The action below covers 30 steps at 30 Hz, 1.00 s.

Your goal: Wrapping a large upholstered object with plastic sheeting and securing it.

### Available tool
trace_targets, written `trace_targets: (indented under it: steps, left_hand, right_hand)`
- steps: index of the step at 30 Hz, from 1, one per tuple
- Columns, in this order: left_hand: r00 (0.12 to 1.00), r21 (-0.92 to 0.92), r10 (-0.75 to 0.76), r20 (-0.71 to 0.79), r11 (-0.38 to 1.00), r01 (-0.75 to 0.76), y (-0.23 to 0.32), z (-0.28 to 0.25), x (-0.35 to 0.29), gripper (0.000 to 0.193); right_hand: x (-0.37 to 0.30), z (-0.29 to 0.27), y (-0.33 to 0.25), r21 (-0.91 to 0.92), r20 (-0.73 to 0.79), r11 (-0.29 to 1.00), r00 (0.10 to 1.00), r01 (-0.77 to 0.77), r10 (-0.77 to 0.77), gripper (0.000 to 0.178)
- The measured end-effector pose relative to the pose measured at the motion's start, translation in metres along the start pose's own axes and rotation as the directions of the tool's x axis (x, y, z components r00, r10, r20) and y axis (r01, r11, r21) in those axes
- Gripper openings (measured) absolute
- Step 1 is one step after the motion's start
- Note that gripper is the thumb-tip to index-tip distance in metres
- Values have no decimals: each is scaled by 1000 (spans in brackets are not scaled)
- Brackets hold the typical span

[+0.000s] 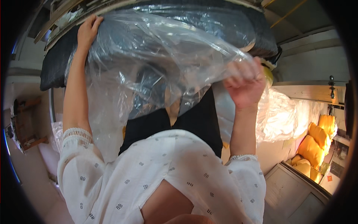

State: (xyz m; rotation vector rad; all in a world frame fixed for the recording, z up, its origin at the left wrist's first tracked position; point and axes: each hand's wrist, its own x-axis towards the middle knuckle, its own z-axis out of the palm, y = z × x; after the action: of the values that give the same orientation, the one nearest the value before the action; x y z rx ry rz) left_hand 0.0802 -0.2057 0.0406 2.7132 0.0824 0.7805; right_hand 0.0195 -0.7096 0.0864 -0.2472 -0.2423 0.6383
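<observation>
Film: clear plastic film (149, 41) lies over mid part of dark bundle (56, 69), then hangs loose in front of your dark trousers (149, 121).
L hand: your left hand (88, 34) is up at bundle's far L edge, fingers bent at film's border; can't tell if you're pinching or just pressing.
R hand: your right hand (245, 80) is closed, gripping a gathered bit of film, held up in front of bundle's R end; fingers blurry.
Step (my read): prob. spreading film across bundle, L as anchor, R doing the pull.
Anchor: press L down firm before R pulls, else whole sheet may slide R.
Folds: long diagonal creases run toward R hand, so tension's likely uneven; ease R outward & a bit away from you till they flatten.
Grip: R has film bunched; better to spread fingers along the edge, b/c one tight pinch could stretch or tear thin film.
Ends: bundle's L end looks bare past the film; check overlap both sides before you smooth.
Slack: loose part hangs at your legs; don't trap it w/ your knees.
R side: watch for crinkled pale sheeting (283, 115) near R forearm; don't snag it.
</observation>
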Motion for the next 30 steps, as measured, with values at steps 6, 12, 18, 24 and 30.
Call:
trace_targets:
  steps: [6,12,18,24,30]
  left_hand:
    - [997,-152,-15,78,988,26,19,-9,-5,27]
    - [991,-208,-27,129,977,53,17,-8,2,21]
    - [992,-233,-28,125,971,57,17,-5,7,21]
    - [995,-283,-12,103,958,41,9,-2,3,21]
    - [989,-316,-50,139,944,92,8,-6,5,20]
  right_hand:
    - [59,-17,-40,-280,-333,876,816,392,-472,30]
    - [61,-49,-55,-674,221,-738,939,-49,-264,31]
    - [117,-5,-61,-345,-24,-869,929,-355,-370,31]
    - [95,-49,-28,-270,143,-963,988,-12,-53,65]
    - [69,-39,-45,-237,136,-957,970,-165,-200,61]
